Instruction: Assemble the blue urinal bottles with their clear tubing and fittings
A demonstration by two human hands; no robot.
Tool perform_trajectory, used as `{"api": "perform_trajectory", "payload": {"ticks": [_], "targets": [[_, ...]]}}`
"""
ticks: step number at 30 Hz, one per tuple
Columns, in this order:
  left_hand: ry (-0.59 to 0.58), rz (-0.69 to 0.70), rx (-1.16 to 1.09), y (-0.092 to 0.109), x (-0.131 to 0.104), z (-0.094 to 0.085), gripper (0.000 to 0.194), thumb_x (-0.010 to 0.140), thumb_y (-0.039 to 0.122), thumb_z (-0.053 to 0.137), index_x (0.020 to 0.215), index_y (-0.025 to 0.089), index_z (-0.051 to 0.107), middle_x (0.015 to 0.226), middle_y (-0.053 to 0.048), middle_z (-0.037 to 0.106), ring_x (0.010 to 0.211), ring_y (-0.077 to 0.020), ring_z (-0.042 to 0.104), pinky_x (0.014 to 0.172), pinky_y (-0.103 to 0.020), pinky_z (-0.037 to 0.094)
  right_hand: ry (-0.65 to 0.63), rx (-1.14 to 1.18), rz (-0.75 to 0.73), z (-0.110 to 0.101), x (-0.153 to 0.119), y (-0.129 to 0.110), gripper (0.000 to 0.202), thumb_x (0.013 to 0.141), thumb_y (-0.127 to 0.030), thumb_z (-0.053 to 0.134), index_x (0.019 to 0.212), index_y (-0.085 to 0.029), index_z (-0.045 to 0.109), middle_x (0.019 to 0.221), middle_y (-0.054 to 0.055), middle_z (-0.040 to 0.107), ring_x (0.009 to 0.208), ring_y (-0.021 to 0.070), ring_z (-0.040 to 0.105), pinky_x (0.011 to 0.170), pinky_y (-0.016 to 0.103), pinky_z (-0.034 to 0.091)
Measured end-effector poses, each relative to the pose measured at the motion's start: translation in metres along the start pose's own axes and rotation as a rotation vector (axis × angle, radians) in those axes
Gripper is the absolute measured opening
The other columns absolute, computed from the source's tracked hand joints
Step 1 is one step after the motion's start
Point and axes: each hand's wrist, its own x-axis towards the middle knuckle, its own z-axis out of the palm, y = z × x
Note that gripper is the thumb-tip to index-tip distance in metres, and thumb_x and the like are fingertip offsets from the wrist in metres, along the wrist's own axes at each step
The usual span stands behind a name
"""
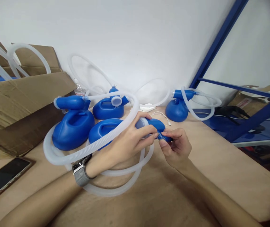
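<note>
In front of me is a blue plastic urinal bottle (105, 127) with a white cap on its wide blue neck (157, 124). My left hand (140, 132), with a watch on its wrist, curls over the capped end, its fingers reaching a small blue outlet. My right hand (176, 145) pinches the same outlet from the right, thumb and fingertips close together. What exactly lies between the fingertips is partly hidden. A translucent ribbed hose (101, 142) arcs over my left forearm and loops on the table beneath both hands.
Three more blue bottles with hoses stand around: left (73, 129), back (107, 108) and right (176, 110). An open cardboard box (31, 97) with hoses is at left, a phone (3, 178) near it. A white cable (160, 115) lies behind; a blue metal shelf (253, 119) is at right.
</note>
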Motion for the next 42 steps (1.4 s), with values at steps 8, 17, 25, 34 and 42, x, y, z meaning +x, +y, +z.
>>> {"api": "perform_trajectory", "payload": {"ticks": [8, 17, 25, 34, 42], "targets": [[0.058, 0.036, -0.004, -0.001, -0.004, 0.014, 0.015, 0.113, 0.029, 0.054, 0.107, 0.023, 0.066, 0.132, -0.009, 0.055, 0.116, -0.0226, 0.062, 0.101, -0.040, 0.055, 0.015, 0.007, -0.041, 0.002, -0.001, 0.000, 0.009, 0.096, -0.027, 0.074, 0.102, -0.028, 0.067, 0.074, -0.005, 0.060, 0.048, 0.0092, 0.050, 0.044, 0.022, 0.042], [0.011, -0.029, -0.153, -0.003, 0.004, 0.001, 0.014, 0.103, 0.026, 0.066, 0.117, 0.023, 0.064, 0.129, -0.009, 0.063, 0.121, -0.0244, 0.064, 0.110, -0.043, 0.054, -0.021, -0.124, -0.088, 0.001, 0.001, 0.000, 0.013, 0.096, -0.026, 0.074, 0.107, -0.028, 0.068, 0.080, -0.003, 0.071, 0.050, 0.0100, 0.057, 0.043, 0.021, 0.044], [-0.262, -0.099, -0.214, -0.017, 0.008, -0.022, 0.078, 0.101, 0.040, 0.070, 0.170, 0.027, 0.035, 0.179, -0.011, 0.034, 0.167, -0.0358, 0.029, 0.138, -0.054, 0.027, -0.068, -0.406, -0.243, -0.027, 0.023, 0.042, 0.021, 0.106, -0.028, 0.058, 0.108, -0.026, 0.079, 0.082, 0.002, 0.081, 0.056, 0.0169, 0.066, 0.058, 0.031, 0.050], [-0.229, -0.426, -0.718, -0.037, 0.015, -0.060, 0.085, 0.107, 0.074, -0.003, 0.177, 0.030, 0.016, 0.168, -0.013, 0.053, 0.150, -0.0336, 0.057, 0.115, -0.052, 0.057, -0.309, -0.947, -0.001, -0.055, 0.017, 0.117, 0.043, 0.111, -0.039, 0.045, 0.104, -0.017, 0.081, 0.090, 0.013, 0.081, 0.079, 0.0261, 0.071, 0.069, 0.036, 0.041], [-0.399, -0.193, 0.290, -0.045, 0.003, -0.045, 0.064, 0.115, 0.058, 0.029, 0.158, 0.020, 0.057, 0.169, -0.016, 0.052, 0.157, -0.0363, 0.047, 0.129, -0.054, 0.038, -0.523, -1.061, 0.059, -0.042, 0.010, 0.112, 0.036, 0.106, -0.034, 0.050, 0.095, -0.016, 0.079, 0.102, 0.016, 0.077, 0.082, 0.0258, 0.067, 0.070, 0.037, 0.032]]}}
